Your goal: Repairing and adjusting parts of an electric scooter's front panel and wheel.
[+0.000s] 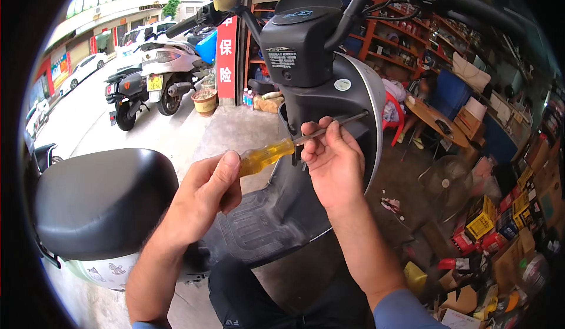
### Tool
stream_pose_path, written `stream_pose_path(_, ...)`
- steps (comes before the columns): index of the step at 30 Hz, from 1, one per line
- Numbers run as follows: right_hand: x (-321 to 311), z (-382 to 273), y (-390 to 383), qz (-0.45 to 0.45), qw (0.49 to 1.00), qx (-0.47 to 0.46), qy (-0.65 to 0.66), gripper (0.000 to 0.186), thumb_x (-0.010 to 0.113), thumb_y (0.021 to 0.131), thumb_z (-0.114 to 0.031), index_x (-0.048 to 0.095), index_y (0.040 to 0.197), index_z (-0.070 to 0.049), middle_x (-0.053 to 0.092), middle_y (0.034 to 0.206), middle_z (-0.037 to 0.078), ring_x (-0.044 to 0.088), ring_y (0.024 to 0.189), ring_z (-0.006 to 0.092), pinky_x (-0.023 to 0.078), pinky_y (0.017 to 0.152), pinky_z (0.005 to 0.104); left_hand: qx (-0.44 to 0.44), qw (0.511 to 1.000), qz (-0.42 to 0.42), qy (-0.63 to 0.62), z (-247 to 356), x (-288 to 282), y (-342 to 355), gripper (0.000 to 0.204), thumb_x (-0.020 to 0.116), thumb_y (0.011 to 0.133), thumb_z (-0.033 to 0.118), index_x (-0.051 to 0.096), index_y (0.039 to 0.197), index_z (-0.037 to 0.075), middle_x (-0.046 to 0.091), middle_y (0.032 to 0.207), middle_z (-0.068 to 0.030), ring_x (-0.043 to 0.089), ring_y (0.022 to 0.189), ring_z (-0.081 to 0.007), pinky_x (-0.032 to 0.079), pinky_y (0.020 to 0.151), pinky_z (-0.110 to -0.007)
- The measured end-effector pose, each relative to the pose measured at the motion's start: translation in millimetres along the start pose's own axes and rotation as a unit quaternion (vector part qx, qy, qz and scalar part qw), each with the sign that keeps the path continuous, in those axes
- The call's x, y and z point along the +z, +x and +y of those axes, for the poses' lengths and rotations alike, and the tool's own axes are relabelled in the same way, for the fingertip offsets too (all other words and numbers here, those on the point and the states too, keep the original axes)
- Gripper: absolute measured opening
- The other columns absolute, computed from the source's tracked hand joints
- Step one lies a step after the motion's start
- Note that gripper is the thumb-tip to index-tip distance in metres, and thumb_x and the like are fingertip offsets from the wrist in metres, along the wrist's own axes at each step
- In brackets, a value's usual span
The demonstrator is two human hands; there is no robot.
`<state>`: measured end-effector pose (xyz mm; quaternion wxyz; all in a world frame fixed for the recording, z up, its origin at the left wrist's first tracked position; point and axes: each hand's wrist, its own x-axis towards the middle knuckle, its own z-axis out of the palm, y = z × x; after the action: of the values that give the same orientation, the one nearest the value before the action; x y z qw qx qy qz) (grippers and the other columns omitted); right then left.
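Observation:
My left hand (203, 190) is closed round the clear yellow handle of a screwdriver (268, 156), its thumb lying along the handle. Further up, the fingers of my right hand (336, 170) pinch the metal shaft. That shaft slants up to the right, and its tip meets the dark inner front panel (312, 102) of an electric scooter, near the panel's right edge. Whether the tip sits in a screw is too small to tell. Above the panel are the black handlebar cover (300, 43) and the bars. A black seat (106, 202) is left of my left forearm.
Below my hands lies the scooter's ridged footboard (250, 226). Cartons (482, 217) and loose parts crowd the floor at right, near a standing fan (446, 182). Behind are a round table (432, 120) and shelves. A parked white scooter (168, 64) and potted plant (205, 101) stand far left.

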<state>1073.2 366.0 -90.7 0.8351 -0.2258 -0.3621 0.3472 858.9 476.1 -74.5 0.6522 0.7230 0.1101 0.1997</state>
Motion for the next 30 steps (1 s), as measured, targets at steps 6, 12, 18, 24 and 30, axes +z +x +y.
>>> stream_pose_path(6, 2.5, -0.5, 0.0, 0.013, 1.0, 0.0, 0.009, 0.021, 0.045, 0.101, -0.025, 0.054, 0.1, -0.006, 0.065, 0.097, 0.016, 0.059, 0.071, 0.016, 0.048, 0.065, 0.0288, 0.313, 0.859, 0.238, 0.328, -6.7, 24.7, 4.9, 0.035, 0.052, 0.098, 0.032, 0.062, 0.104, -0.001, 0.045, 0.059, 0.0006, 0.041, 0.052, -0.007, 0.035, 0.048, -0.025)
stream_pose_path(12, -0.4, -2.4, 1.4, 0.011, 1.0, 0.0, 0.01, 0.022, 0.044, 0.101, -0.025, 0.054, 0.1, -0.006, 0.065, 0.097, 0.017, 0.059, 0.071, 0.0162, 0.048, 0.064, 0.0284, 0.363, 0.791, 0.24, 0.431, -11.8, 26.9, 8.6, 0.036, 0.053, 0.097, 0.033, 0.063, 0.108, 0.0, 0.045, 0.059, 0.0005, 0.039, 0.051, -0.0067, 0.033, 0.047, -0.024)
stream_pose_path(18, -0.9, -3.7, 2.2, 0.011, 1.0, 0.001, 0.019, 0.022, 0.044, 0.101, -0.025, 0.055, 0.1, -0.006, 0.065, 0.097, 0.017, 0.059, 0.07, 0.0164, 0.047, 0.063, 0.028, 0.207, 0.929, 0.207, 0.228, -12.8, 33.3, 5.1, 0.048, 0.047, 0.099, 0.041, 0.063, 0.104, -0.003, 0.043, 0.058, 0.0032, 0.037, 0.051, -0.0071, 0.029, 0.047, -0.024)
stream_pose_path(24, -2.1, -6.0, 3.2, 0.018, 1.0, 0.002, 0.012, 0.022, 0.044, 0.101, -0.025, 0.055, 0.1, -0.005, 0.065, 0.097, 0.017, 0.059, 0.07, 0.0162, 0.047, 0.063, 0.0277, -0.011, 0.997, 0.023, -0.075, -9.0, 7.7, -0.4, 0.036, 0.056, 0.096, 0.027, 0.06, 0.111, -0.005, 0.048, 0.063, -0.0002, 0.045, 0.054, -0.0105, 0.041, 0.054, -0.027)
stream_pose_path(30, -5.3, -8.9, 5.9, 0.024, 1.0, -0.005, 0.002, 0.022, 0.044, 0.1, -0.025, 0.055, 0.101, -0.005, 0.065, 0.096, 0.016, 0.059, 0.069, 0.0159, 0.047, 0.061, 0.027, 0.222, 0.916, 0.223, 0.247, -12.2, 36.2, 5.4, 0.032, 0.061, 0.093, 0.024, 0.059, 0.111, -0.003, 0.045, 0.064, 0.0033, 0.044, 0.057, -0.009, 0.04, 0.053, -0.027)
